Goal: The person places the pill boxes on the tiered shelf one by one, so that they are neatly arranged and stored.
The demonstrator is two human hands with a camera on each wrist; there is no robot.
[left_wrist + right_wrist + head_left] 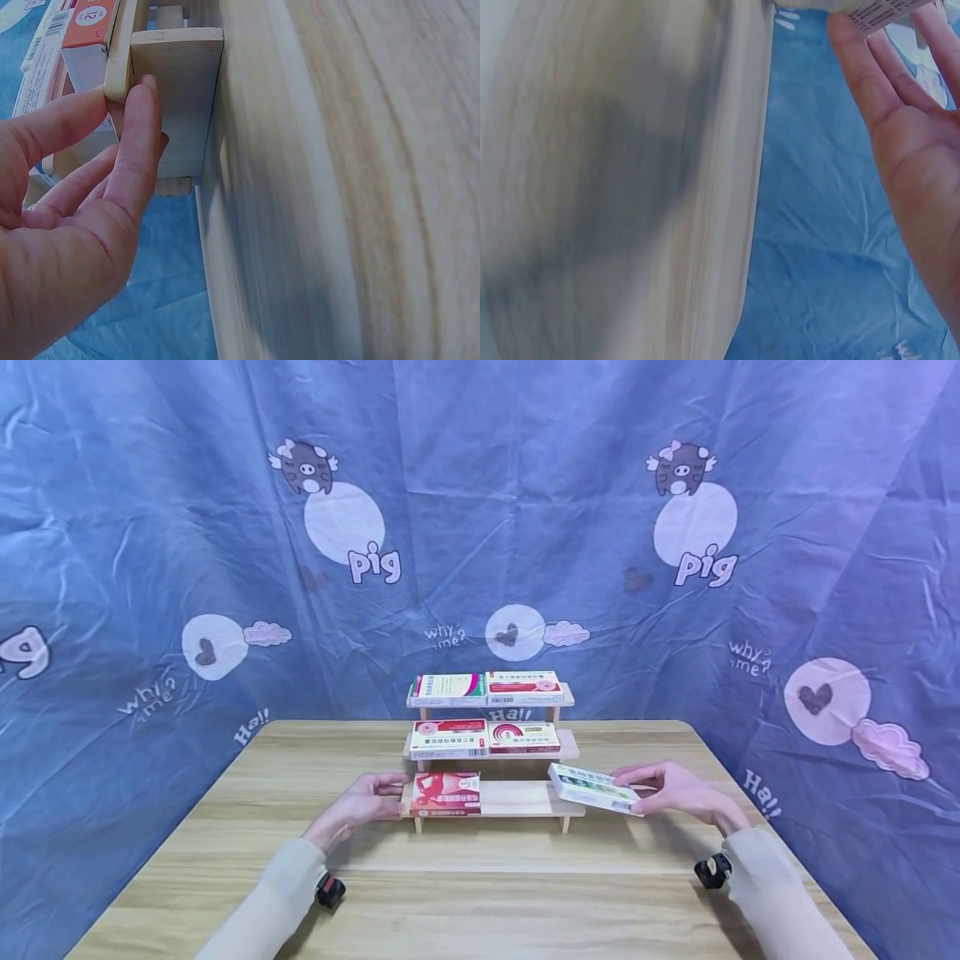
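My left hand [377,797] pinches the left end of the lowest tier of a wooden step shelf [517,802]; in the left wrist view, thumb and fingers lie on either side of the board's end. A red medicine box [447,794] lies on that tier close to the left hand. My right hand [671,788] holds a white and green medicine box [592,787] by its right end, between thumb and fingers. This box is tilted, its left part overlapping the right end of the lowest tier. In the right wrist view only a printed corner of the box shows.
On the middle tier lie two red and white boxes [450,739] [525,737]. The top tier bears a white, green and purple box [450,688] and another red and white box [524,687]. The shelf stands on a wooden table [480,902], before a blue patterned cloth [480,527].
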